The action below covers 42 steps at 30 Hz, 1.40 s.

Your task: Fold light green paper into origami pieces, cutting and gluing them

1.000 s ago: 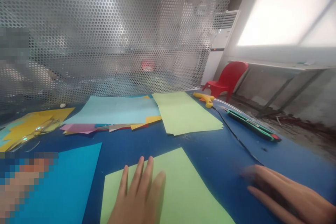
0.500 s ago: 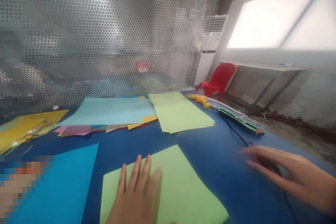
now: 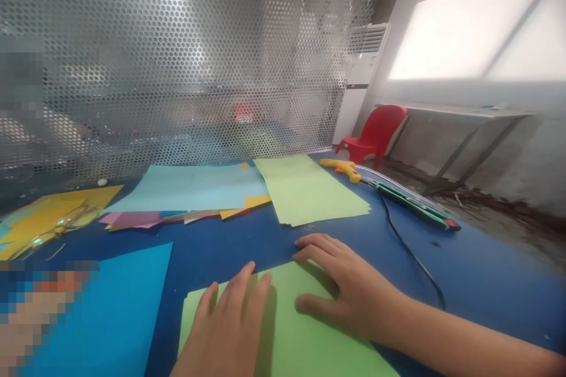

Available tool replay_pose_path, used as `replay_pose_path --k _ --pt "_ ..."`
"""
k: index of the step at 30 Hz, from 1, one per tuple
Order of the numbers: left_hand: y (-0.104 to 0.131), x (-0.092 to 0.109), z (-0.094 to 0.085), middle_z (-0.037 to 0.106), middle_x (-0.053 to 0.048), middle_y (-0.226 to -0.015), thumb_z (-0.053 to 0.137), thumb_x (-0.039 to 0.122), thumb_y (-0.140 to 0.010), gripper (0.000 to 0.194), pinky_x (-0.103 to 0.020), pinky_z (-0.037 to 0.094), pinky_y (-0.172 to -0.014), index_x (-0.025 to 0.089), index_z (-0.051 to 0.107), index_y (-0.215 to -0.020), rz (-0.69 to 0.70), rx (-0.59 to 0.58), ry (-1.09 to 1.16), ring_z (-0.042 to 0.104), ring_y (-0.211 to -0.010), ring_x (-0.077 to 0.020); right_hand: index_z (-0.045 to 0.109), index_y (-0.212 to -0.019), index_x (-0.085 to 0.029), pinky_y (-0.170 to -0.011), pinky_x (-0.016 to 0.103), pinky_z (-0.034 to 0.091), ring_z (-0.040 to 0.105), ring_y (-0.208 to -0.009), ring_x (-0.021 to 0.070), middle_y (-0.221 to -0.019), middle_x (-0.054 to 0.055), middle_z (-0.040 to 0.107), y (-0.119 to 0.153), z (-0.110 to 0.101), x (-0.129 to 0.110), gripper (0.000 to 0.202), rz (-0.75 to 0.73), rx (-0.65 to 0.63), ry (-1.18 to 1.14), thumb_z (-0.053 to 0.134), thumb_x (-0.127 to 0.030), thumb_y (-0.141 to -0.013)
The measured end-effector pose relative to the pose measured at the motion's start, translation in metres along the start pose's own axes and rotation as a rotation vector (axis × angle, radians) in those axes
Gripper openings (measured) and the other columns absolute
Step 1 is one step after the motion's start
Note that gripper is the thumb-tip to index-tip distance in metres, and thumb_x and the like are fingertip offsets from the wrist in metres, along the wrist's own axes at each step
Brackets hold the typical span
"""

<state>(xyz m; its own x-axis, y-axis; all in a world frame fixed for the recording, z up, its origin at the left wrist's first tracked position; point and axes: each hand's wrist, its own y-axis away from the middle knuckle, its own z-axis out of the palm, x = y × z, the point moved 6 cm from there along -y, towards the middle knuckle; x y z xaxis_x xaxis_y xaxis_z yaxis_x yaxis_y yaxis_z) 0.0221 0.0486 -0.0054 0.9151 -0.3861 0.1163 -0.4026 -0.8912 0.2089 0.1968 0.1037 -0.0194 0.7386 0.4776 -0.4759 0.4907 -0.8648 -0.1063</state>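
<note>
While the left hand [image 3: 230, 330] lies flat with fingers spread on the near green sheet [image 3: 300, 347], the right hand [image 3: 342, 283] rests open-fingered over its far corner on the blue table [image 3: 477, 271]. Beyond lie a second green sheet [image 3: 312, 191], a pale blue sheet [image 3: 190, 188], a black cord [image 3: 409, 250] and a green knife [image 3: 415, 206]; a perforated metal screen [image 3: 177, 70] closes off the table's far edge.

A glue gun [image 3: 339, 167] and green utility knife [image 3: 415, 207] lie at the desk's [image 3: 477, 271] far right; a red chair [image 3: 375, 131] stands beyond, behind a perforated metal screen [image 3: 177, 59].

light green sheet [image 3: 305, 341] on dark blue table [image 3: 477, 271] – red chair [image 3: 375, 132], honeycomb-perforated silver screen [image 3: 177, 59]
</note>
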Motion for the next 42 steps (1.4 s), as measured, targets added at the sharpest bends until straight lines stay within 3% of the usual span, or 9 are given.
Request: replay_pose_path --k 3,6,11,17,22,29,33,38,42 --pt "-0.005 -0.015 0.000 0.036 -0.014 -0.166 0.072 0.056 -0.084 0.090 -0.068 0.032 -0.119 0.021 0.040 -0.160 -0.073 -0.081 0.243 0.037 -0.152 -0.0412 0.067 -0.108 -0.022 -0.108 0.054 0.048 0.057 -0.128 0.0362 -0.134 0.015 0.065 0.003 0.002 0.004 0.041 0.012 0.029 -0.067 0.078 -0.051 -0.082" --pt "-0.011 -0.018 0.000 0.040 -0.015 -0.166 0.077 0.056 -0.076 0.099 -0.069 0.033 -0.120 0.020 0.040 -0.161 -0.107 -0.106 0.326 0.036 -0.153 -0.0435 0.062 -0.097 -0.024 -0.100 0.049 0.051 0.060 -0.114 0.0314 -0.117 0.010 0.068 0.003 0.000 0.004 0.030 0.031 0.055 -0.155 0.078 -0.044 -0.080" --pt "-0.024 -0.009 -0.004 0.053 -0.018 -0.155 0.041 0.058 -0.099 0.067 -0.066 0.038 -0.117 0.016 0.053 -0.150 -0.081 0.039 0.366 0.045 -0.144 -0.0408 0.062 -0.087 -0.024 -0.074 0.033 0.054 0.062 -0.079 0.0202 -0.084 0.002 0.069 0.002 -0.011 0.008 0.013 0.104 0.101 -0.350 0.066 -0.036 -0.086" --pt "-0.038 -0.012 -0.001 0.066 -0.011 -0.099 0.017 0.060 -0.103 0.057 -0.047 0.050 -0.083 0.022 0.059 -0.101 -0.114 0.176 0.487 0.063 -0.095 -0.0312 0.068 -0.094 -0.021 -0.055 0.027 0.051 0.061 -0.063 0.0162 -0.075 0.000 0.067 0.003 -0.031 0.017 0.042 0.230 0.119 -0.597 0.072 -0.061 -0.081" --pt "-0.038 -0.019 0.002 0.065 -0.005 -0.092 0.023 0.056 -0.103 0.044 -0.038 0.042 -0.073 0.026 0.053 -0.091 -0.120 0.187 0.562 0.061 -0.087 -0.0277 0.075 -0.086 -0.019 -0.063 0.030 0.056 0.067 -0.070 0.0199 -0.080 0.005 0.074 0.004 -0.040 0.019 0.060 0.269 0.148 -0.714 0.074 -0.077 -0.074" --pt "-0.042 -0.025 0.003 0.069 -0.002 -0.092 0.035 0.046 -0.100 0.025 -0.037 0.042 -0.071 0.027 0.050 -0.093 -0.101 0.096 0.656 0.062 -0.083 -0.0247 0.081 -0.091 -0.019 -0.070 0.033 0.059 0.072 -0.076 0.0220 -0.087 0.007 0.080 0.006 -0.038 0.024 0.052 0.300 0.200 -0.761 0.080 -0.069 -0.073" --pt "-0.041 -0.024 -0.002 0.071 -0.003 -0.110 0.039 0.056 -0.098 0.034 -0.038 0.046 -0.082 0.029 0.058 -0.109 -0.072 0.106 0.711 0.065 -0.100 -0.0265 0.084 -0.093 -0.022 -0.069 0.033 0.059 0.071 -0.075 0.0213 -0.088 0.006 0.081 0.008 -0.039 0.021 0.046 0.297 0.194 -0.765 0.081 -0.063 -0.073" --pt "-0.040 -0.021 -0.007 0.062 0.001 -0.079 0.038 0.057 -0.100 0.039 -0.031 0.038 -0.063 0.026 0.055 -0.082 -0.061 0.135 0.721 0.057 -0.075 -0.0211 0.085 -0.093 -0.020 -0.060 0.030 0.055 0.067 -0.067 0.0183 -0.082 0.006 0.078 0.009 -0.039 0.016 0.050 0.304 0.173 -0.791 0.083 -0.065 -0.069" --pt "-0.038 -0.021 -0.009 0.059 0.002 -0.077 0.035 0.055 -0.102 0.038 -0.030 0.037 -0.062 0.027 0.051 -0.083 -0.058 0.183 0.715 0.053 -0.071 -0.0195 0.082 -0.084 -0.019 -0.059 0.029 0.053 0.064 -0.065 0.0170 -0.075 0.005 0.074 0.009 -0.038 0.015 0.050 0.318 0.154 -0.832 0.084 -0.066 -0.067"
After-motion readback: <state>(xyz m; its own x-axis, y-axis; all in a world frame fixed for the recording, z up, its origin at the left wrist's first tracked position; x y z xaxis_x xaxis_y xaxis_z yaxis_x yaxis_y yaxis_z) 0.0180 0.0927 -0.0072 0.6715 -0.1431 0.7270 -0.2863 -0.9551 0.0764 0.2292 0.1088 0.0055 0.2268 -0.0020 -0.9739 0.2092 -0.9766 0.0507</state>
